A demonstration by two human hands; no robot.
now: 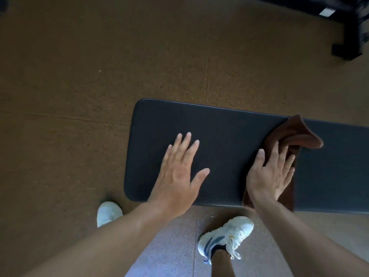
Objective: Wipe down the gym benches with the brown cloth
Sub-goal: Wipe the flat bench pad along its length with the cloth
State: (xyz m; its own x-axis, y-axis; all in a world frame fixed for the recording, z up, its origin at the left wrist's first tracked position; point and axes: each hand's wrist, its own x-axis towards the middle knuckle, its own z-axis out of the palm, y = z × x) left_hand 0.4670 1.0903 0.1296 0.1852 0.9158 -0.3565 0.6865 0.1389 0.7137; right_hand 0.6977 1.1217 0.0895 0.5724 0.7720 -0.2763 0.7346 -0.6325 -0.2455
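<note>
- While the left hand [177, 172] lay flat on the bench [219, 140], fingers straight and spread, holding nothing, the right hand [273, 172] pressed the cloth [295, 136] onto the pad, fingers mostly extended over it.
- Cloth sat bunched across the bench width, right of the left hand, one corner lifted at the far edge.
- Progress, judged: wiping underway on this bench; no visible wet or clean mark, so cannot tell which part was done. Other benches likely left.
- Bench ran out of frame at right; its legs hidden.
- Dark equipment [351, 27] top right was cut off, unclear what it was.
- White shoes [227, 236] stood on the floor [79, 76].
</note>
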